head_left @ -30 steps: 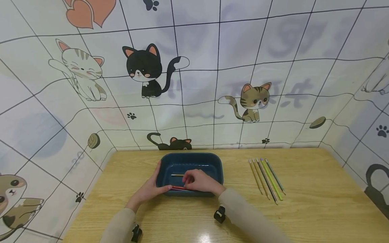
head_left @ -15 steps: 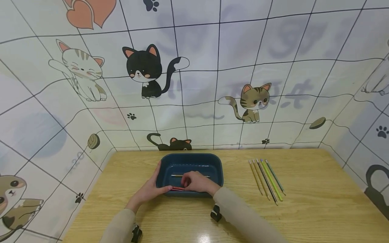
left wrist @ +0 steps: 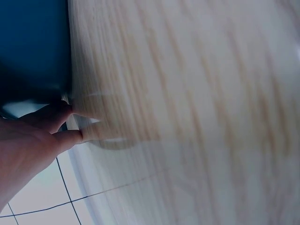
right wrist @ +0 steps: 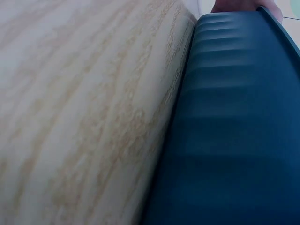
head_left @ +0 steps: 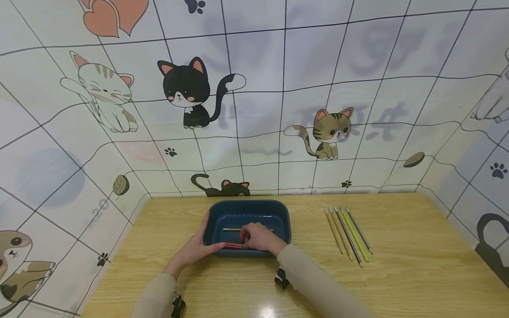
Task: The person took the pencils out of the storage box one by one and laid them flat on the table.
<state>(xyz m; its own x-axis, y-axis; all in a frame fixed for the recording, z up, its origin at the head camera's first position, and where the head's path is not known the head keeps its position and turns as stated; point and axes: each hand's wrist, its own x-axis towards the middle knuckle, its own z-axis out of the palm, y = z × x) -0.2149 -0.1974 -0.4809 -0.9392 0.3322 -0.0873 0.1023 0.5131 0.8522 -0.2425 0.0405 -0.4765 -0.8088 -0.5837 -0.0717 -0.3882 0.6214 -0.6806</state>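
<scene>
A dark blue rectangular box [head_left: 249,206] stands on the wooden table. My left hand [head_left: 195,251] holds its left end, thumb over the near rim and fingers along the side wall; the left wrist view shows fingertips at the wall's foot. Inside the box, my right hand [head_left: 260,237] has curled fingers at a red pencil [head_left: 232,246] along the near wall and pinches it; the fingertips are partly hidden. A slim yellowish pencil [head_left: 232,229] lies across the box floor, partly behind that hand. The right wrist view shows mostly the box's outer wall [right wrist: 225,131].
To the right of the box several pencils [head_left: 350,234] lie side by side on the table [head_left: 405,256], in tan, black, lime green and teal. A cat-printed sheet [head_left: 258,110] rises behind the table and at both sides.
My right hand stays in the box and shifts slightly, its forearm drawing a little to the left. The red pencil's visible part changes slightly near the fingertips. My left hand keeps its hold.
</scene>
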